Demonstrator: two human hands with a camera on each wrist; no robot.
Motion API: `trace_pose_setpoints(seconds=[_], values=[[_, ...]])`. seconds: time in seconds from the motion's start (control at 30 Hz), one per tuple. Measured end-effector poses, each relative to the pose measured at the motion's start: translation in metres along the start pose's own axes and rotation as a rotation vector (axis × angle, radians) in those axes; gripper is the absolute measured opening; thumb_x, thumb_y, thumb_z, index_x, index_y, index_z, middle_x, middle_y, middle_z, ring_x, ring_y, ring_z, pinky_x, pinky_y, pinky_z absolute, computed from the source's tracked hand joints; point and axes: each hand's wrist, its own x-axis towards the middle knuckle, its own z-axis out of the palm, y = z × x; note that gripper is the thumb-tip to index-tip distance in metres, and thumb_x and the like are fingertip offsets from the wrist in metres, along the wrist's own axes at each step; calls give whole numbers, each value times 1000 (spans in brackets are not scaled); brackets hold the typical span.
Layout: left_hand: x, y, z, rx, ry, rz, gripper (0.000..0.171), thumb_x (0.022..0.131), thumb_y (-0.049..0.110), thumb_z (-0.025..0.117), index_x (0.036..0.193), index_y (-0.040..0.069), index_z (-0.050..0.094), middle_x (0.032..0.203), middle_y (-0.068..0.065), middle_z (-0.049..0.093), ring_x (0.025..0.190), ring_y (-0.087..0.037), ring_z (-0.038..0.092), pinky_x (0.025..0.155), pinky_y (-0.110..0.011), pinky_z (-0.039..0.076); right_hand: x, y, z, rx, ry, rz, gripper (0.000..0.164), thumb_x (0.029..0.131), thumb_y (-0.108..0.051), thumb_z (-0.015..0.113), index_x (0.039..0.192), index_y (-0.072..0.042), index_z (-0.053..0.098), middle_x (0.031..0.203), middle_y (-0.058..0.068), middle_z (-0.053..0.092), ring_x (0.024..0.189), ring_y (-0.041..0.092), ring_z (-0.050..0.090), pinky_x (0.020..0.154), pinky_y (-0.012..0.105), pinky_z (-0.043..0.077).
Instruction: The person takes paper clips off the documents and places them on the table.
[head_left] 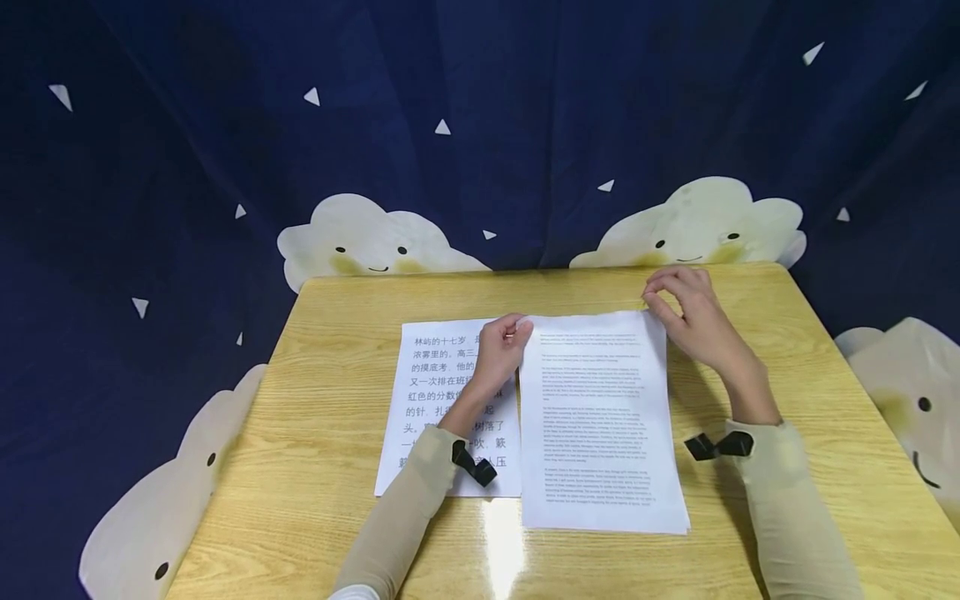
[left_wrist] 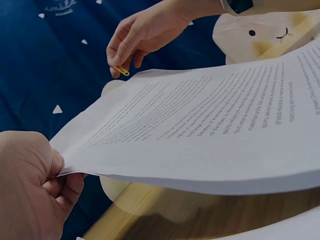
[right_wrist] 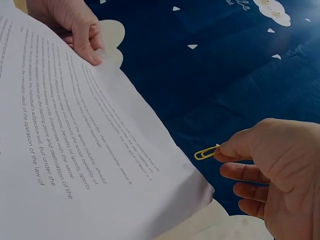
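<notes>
My left hand [head_left: 501, 352] pinches the top left corner of printed sheets [head_left: 592, 417], thumb above and fingers underneath. In the left wrist view the sheets [left_wrist: 200, 135] are raised off the table and bow a little. Between thumb and forefinger my right hand [right_wrist: 275, 170] holds a yellow paper clip [right_wrist: 205, 153], just off the sheets' top right corner. That clip [left_wrist: 121, 71] also shows at the right fingertips in the left wrist view; it is apart from the paper.
A page with large Chinese print [head_left: 442, 408] lies on the wooden table [head_left: 330, 358] at left, partly under my left forearm. Behind the table hangs a dark blue curtain [head_left: 525, 100] with clouds and white triangles. Black straps [head_left: 474, 463] are on both wrists.
</notes>
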Motion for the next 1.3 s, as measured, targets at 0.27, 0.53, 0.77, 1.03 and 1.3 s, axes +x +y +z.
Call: trace_pose_setpoints(seconds=[0.27, 0.53, 0.77, 1.03, 1.3], values=[[1, -1, -1, -13, 16, -10, 23, 106, 18, 62, 118, 2, 74, 94, -11, 77, 69, -14, 70, 63, -26, 59, -1, 9, -3, 5, -12, 46, 14, 105, -9, 60, 100, 3, 67, 123, 24, 57, 126, 45, 39, 103, 61, 28], [2, 0, -1, -26, 28, -45, 24, 107, 18, 62, 120, 3, 74, 95, -11, 77, 70, -14, 71, 63, -25, 59, -3, 20, -6, 5, -8, 67, 15, 107, -8, 59, 103, 4, 66, 127, 27, 56, 128, 49, 37, 103, 65, 27], [2, 0, -1, -21, 28, -46, 24, 107, 17, 61, 120, 2, 74, 94, -11, 77, 69, -12, 70, 62, -22, 57, -3, 22, -8, 2, 13, 75, 15, 107, -8, 58, 103, 4, 66, 126, 28, 57, 125, 49, 39, 101, 65, 29], [3, -2, -2, 6, 46, -49, 23, 106, 19, 62, 117, 3, 75, 91, -8, 76, 67, -10, 66, 60, -20, 53, -4, 27, -11, 3, 19, 97, 19, 108, -10, 57, 100, 5, 66, 127, 28, 56, 125, 49, 39, 101, 65, 28], [3, -2, -2, -8, 37, -58, 23, 107, 20, 62, 118, 5, 75, 91, -8, 76, 67, -12, 67, 59, -21, 53, -6, 39, -11, -12, 17, 134, 16, 107, -7, 58, 99, 4, 65, 127, 29, 55, 125, 49, 38, 101, 65, 28]])
